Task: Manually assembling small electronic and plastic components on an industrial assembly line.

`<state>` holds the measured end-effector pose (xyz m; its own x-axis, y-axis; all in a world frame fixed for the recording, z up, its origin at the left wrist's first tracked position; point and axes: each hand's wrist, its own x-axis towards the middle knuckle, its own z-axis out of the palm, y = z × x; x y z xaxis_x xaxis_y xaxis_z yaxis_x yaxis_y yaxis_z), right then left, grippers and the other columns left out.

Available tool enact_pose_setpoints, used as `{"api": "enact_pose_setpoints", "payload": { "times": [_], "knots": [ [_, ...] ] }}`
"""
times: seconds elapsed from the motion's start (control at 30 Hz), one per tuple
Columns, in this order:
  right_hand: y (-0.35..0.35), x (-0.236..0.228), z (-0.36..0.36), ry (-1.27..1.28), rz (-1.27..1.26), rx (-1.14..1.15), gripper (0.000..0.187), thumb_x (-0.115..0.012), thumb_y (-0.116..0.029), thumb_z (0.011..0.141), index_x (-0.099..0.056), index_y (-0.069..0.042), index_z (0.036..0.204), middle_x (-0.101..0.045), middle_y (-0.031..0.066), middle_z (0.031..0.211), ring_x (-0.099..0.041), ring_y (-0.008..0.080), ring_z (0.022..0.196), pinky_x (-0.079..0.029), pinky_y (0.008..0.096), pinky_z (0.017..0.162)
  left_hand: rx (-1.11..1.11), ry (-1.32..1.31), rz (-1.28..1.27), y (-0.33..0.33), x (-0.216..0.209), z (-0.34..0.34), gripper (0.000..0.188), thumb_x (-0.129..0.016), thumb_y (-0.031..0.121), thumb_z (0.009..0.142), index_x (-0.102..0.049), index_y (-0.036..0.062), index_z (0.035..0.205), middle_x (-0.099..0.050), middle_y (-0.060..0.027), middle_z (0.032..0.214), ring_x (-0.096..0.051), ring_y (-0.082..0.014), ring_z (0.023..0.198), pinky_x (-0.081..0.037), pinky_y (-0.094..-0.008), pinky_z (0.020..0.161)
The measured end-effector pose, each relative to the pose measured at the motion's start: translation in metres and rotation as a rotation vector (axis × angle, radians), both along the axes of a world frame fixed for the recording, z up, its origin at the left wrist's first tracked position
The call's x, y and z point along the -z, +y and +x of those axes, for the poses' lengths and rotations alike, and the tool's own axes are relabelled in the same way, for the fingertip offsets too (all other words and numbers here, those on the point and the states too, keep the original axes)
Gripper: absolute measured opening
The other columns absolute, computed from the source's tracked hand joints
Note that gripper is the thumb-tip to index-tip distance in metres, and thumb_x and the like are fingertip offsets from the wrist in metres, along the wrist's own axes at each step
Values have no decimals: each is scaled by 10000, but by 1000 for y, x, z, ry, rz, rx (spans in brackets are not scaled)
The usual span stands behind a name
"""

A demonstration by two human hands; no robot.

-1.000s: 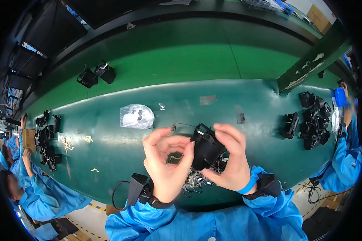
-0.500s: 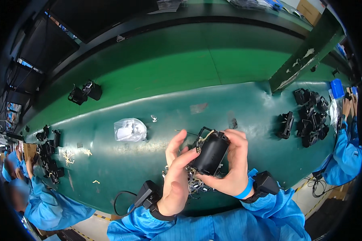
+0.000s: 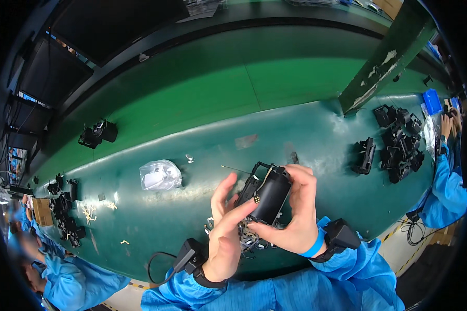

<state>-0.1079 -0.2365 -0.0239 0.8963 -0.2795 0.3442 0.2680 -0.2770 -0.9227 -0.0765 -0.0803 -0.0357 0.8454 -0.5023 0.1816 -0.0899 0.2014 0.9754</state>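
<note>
A black plastic housing (image 3: pixel 273 199) with a rounded, cylinder-like body is held up over the near middle of the bench. My right hand (image 3: pixel 301 217) is closed round its right side, thumb low and fingers at the top. From the left, my left hand (image 3: pixel 225 228) grips its open frame side. One left finger lies against a small black connector (image 3: pixel 256 199) with gold-coloured contacts. A pale wire runs along the housing's top left edge, and a thin dark lead sticks out to the left. Beneath lies a heap of wired connectors (image 3: pixel 249 237), partly covered by my hands.
A clear plastic bag (image 3: pixel 161 175) with white contents lies left of centre. Black housings (image 3: pixel 399 150) are heaped at right, others (image 3: pixel 66 217) at left, and a pair (image 3: pixel 97 133) farther back. A green post (image 3: pixel 384 62) rises at back right. Co-workers sit on both sides.
The housing has turned slightly more upright in my hands. My view has shifted a little, and the left co-worker's arm and cardboard box have moved.
</note>
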Motion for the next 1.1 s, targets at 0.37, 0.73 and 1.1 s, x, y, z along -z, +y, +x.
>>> {"api": "enact_pose_setpoints", "payload": {
  "times": [0.37,0.73,1.1],
  "knots": [
    [-4,7,2,-35,-41,-10,859,-797,-21,622,-325,-22,1341,-369,204,1279,-445,331,1179,-400,431,1013,-105,46,5,-3,-5,0,795,-311,724,919,-657,69,1209,-251,-217,1526,-189,-362,1438,-117,-549,1134],
    [-3,8,5,-13,35,-171,824,-749,31,631,-340,-57,1341,-369,211,1286,-431,360,1202,-401,435,1015,-174,-18,-151,1,-3,4,584,-273,512,1021,-626,73,1178,-335,-206,1490,-269,-304,1409,-226,-437,1109],
    [11,8,-2,-84,-156,-225,872,-823,41,574,-341,-72,1292,-379,218,1271,-491,383,1115,-496,431,893,-479,120,-224,-10,-10,-2,333,-704,-45,765,-484,89,976,-645,-120,1016,-538,-243,1101,-320,-441,1065]
  ]
}}
